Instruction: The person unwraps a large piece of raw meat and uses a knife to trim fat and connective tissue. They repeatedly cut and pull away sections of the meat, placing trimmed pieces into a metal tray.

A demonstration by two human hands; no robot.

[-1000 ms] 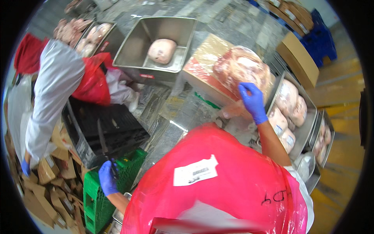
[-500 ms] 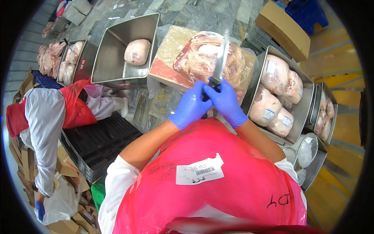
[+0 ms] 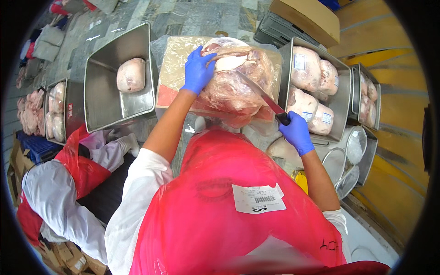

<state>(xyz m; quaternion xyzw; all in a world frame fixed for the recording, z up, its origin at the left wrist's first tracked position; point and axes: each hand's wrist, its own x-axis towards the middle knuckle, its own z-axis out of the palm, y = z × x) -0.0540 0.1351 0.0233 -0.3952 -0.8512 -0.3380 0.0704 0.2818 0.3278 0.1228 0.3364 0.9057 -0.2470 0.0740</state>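
Note:
A large slab of raw meat (image 3: 238, 94), pale fat over red flesh, lies on a plastic-covered cardboard box (image 3: 174, 57) in front of me. My left hand (image 3: 198, 71), blue-gloved, grips the meat at its upper left edge. In my right hand (image 3: 297, 133), also blue-gloved, is the dark handle of a long knife (image 3: 262, 95). Its blade points up and left across the meat, with the tip near a white patch of fat. Whether the edge is cutting in, I cannot tell.
Left stands a deep steel tub (image 3: 103, 107) with one wrapped meat piece (image 3: 131, 75). At right, another steel tub (image 3: 343, 110) holds several labelled pieces. A co-worker (image 3: 59, 188) in a red apron bends over at lower left. Behind are grey crates (image 3: 284, 32).
My hands, together at the knife handle before, have parted. The left has moved onto the meat; the right has swung the knife down and right, its blade now over the meat.

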